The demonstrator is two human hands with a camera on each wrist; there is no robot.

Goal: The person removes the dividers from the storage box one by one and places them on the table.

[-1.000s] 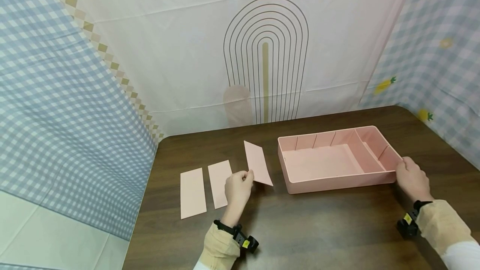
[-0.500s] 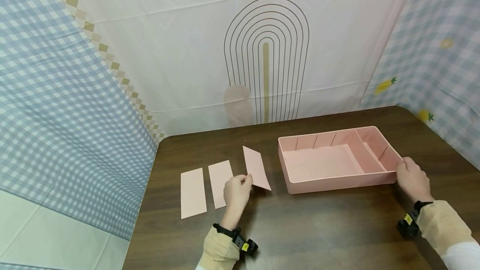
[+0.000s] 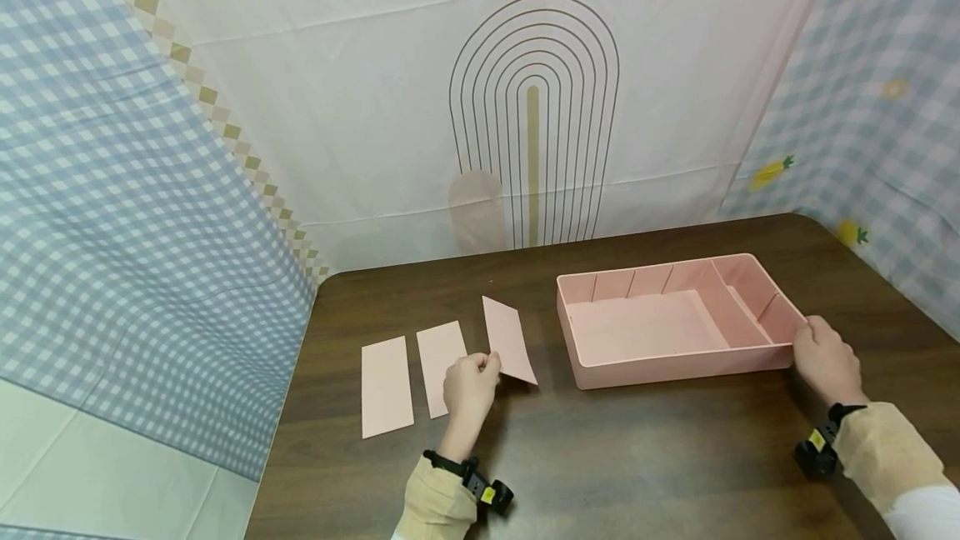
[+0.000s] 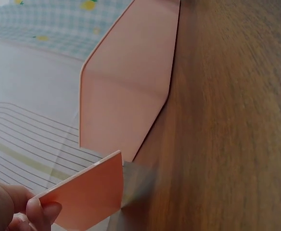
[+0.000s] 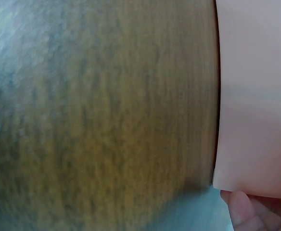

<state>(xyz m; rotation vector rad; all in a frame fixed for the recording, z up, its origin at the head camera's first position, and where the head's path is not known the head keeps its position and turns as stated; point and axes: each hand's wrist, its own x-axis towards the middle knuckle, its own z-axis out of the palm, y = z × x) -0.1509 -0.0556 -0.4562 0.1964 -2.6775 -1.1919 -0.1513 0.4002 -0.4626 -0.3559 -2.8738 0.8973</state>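
Pinching pink panel (image 3: 508, 340) in left hand (image 3: 469, 390), between thumb and bent fingers, by left long edge toward the near end; tilted above middle of wooden table (image 3: 630, 465), just left of pink compartment tray (image 3: 682, 367). Cannot tell if lowest corner touches wood. Gripping tray's near-right corner with right hand (image 3: 827, 361), fingers bent; grip partly hidden. Tray open side up toward table's far-right corner, one divider (image 3: 741, 307) near its right end, slots along far wall. Nearer table's left edge, outer flat panel (image 3: 386, 387) and inner flat panel (image 3: 441, 361), side by side, apart, inner one partly behind left hand. Beyond table's far edge, white cloth (image 3: 360, 132) with arch lines.
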